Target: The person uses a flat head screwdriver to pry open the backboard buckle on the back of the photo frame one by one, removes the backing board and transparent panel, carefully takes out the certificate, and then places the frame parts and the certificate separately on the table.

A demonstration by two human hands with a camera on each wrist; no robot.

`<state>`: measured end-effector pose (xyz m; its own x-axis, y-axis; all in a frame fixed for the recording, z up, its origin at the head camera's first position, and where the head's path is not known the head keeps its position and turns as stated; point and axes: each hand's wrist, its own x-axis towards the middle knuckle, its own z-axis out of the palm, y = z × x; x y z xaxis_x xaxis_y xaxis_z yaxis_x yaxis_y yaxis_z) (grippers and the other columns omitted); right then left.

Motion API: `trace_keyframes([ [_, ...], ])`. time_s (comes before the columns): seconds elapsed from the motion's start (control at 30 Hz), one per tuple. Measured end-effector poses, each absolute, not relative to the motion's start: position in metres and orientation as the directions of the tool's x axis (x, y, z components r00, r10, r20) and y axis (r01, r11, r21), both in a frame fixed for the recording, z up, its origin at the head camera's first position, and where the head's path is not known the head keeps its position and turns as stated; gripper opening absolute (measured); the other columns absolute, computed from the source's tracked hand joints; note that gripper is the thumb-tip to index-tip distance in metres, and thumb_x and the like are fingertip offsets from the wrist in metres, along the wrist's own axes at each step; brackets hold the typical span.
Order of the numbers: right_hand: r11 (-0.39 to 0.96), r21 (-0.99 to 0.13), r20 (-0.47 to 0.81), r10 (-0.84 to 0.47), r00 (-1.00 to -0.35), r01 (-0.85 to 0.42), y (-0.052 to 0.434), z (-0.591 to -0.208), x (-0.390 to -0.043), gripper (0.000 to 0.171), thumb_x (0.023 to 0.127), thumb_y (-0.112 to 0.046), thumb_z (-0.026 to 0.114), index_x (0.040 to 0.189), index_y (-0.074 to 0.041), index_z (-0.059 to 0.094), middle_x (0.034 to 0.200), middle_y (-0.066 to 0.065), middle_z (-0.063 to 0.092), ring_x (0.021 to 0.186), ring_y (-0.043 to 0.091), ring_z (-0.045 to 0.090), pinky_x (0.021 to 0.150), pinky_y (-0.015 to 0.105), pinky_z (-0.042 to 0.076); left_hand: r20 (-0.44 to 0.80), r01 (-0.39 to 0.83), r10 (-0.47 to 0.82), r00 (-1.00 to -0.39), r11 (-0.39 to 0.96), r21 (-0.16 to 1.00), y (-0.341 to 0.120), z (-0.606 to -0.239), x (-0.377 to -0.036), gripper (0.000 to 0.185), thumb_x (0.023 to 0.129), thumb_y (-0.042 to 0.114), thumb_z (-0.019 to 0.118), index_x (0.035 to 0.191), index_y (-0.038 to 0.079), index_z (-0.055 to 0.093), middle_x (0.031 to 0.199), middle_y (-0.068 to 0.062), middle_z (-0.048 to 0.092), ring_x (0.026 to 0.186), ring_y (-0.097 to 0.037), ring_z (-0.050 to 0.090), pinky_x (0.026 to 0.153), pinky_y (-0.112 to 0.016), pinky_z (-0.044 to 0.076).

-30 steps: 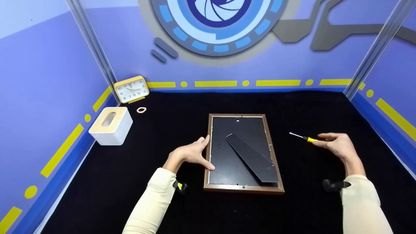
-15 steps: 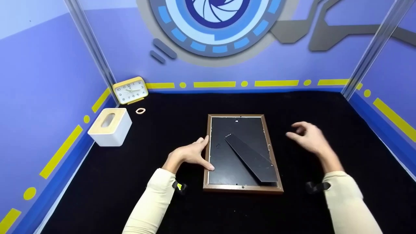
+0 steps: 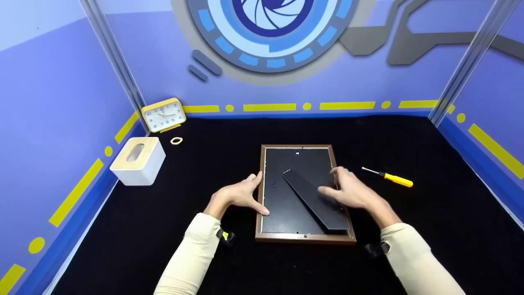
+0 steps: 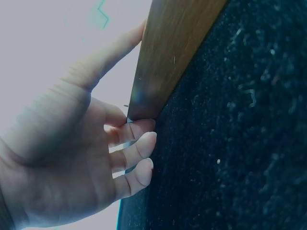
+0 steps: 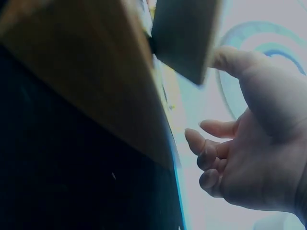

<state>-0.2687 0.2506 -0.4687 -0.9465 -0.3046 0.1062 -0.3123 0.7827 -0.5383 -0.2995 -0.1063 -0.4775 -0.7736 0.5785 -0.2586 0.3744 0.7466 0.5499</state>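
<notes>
Two hands are on the picture frame (image 3: 305, 192), which lies face down in the middle of the black mat (image 3: 409, 254) with its dark backing board up. The left hand (image 3: 237, 196) steadies the frame's left rail, thumb and straight fingers laid against the wood, nothing gripped. The right hand (image 3: 354, 192) hovers over the right side, fingers loosely spread and holding nothing, its thumb close to the slanted easel stand (image 3: 315, 200); I cannot tell whether it touches. To my eye the work in hand is getting at the backing, so the left hand should brace the rail to keep the frame from sliding, while the right works gently at the small edge tabs rather than tugging the stand. A yellow-handled screwdriver (image 3: 389, 177) lies just beside, on the right.
</notes>
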Motion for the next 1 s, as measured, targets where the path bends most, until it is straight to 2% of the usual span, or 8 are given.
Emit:
trace_keyframes([
  [0.17, 0.83, -0.456, 0.077, -0.322, -0.944, -0.32, 0.232, -0.472, -0.261, 0.098, 0.082, -0.074, 0.062, 0.137, 0.005, 0.044, 0.124, 0.026, 0.052, 0.119, 0.039, 0.049, 0.101, 0.054, 0.04, -0.263, 0.378, 0.576, -0.774, 0.753, 0.538, -0.106, -0.478, -0.3, 0.134, 0.069, 0.06, 0.085, 0.161, 0.005, 0.003, 0.163, -0.026, 0.006, 0.15, -0.032, 0.008, 0.12, -0.042, 0.016],
  [0.33, 0.854, -0.411, 0.048, -0.329, -0.943, -0.319, 0.224, -0.475, -0.258, 0.107, 0.076, -0.082, 0.061, 0.139, 0.002, 0.044, 0.125, 0.023, 0.052, 0.119, 0.038, 0.048, 0.101, 0.054, 0.04, -0.25, 0.407, 0.597, -0.763, 0.743, 0.531, -0.106, -0.475, -0.298, 0.132, 0.07, 0.058, 0.086, 0.161, 0.006, 0.004, 0.161, -0.029, 0.012, 0.149, -0.034, 0.016, 0.119, -0.042, 0.021],
  [0.57, 0.868, -0.367, 0.037, -0.346, -0.937, -0.335, 0.224, -0.473, -0.257, 0.104, 0.074, -0.084, 0.059, 0.134, 0.001, 0.052, 0.118, 0.015, 0.055, 0.113, 0.034, 0.049, 0.098, 0.051, 0.042, -0.185, 0.5, 0.632, -0.753, 0.731, 0.465, -0.104, -0.471, -0.297, 0.125, 0.069, 0.055, 0.087, 0.159, 0.002, 0.019, 0.149, -0.028, 0.04, 0.138, -0.034, 0.041, 0.113, -0.041, 0.033],
  [0.73, 0.87, -0.365, 0.012, -0.351, -0.936, -0.331, 0.226, -0.47, -0.257, 0.097, 0.075, -0.084, 0.059, 0.124, -0.001, 0.059, 0.109, 0.011, 0.055, 0.103, 0.03, 0.049, 0.092, 0.049, 0.045, -0.175, 0.5, 0.625, -0.76, 0.736, 0.457, -0.102, -0.467, -0.297, 0.123, 0.067, 0.055, 0.088, 0.157, 0.0, 0.025, 0.155, -0.02, 0.037, 0.142, -0.032, 0.035, 0.116, -0.04, 0.03],
  [1.0, 0.874, -0.344, 0.009, -0.363, -0.932, -0.344, 0.226, -0.468, -0.255, 0.089, 0.075, -0.085, 0.057, 0.114, -0.005, 0.063, 0.104, 0.007, 0.056, 0.098, 0.027, 0.049, 0.087, 0.048, 0.045, -0.116, 0.527, 0.637, -0.762, 0.715, 0.46, -0.099, -0.467, -0.295, 0.115, 0.061, 0.054, 0.092, 0.145, 0.0, 0.036, 0.138, -0.016, 0.054, 0.125, -0.026, 0.053, 0.106, -0.036, 0.041],
])
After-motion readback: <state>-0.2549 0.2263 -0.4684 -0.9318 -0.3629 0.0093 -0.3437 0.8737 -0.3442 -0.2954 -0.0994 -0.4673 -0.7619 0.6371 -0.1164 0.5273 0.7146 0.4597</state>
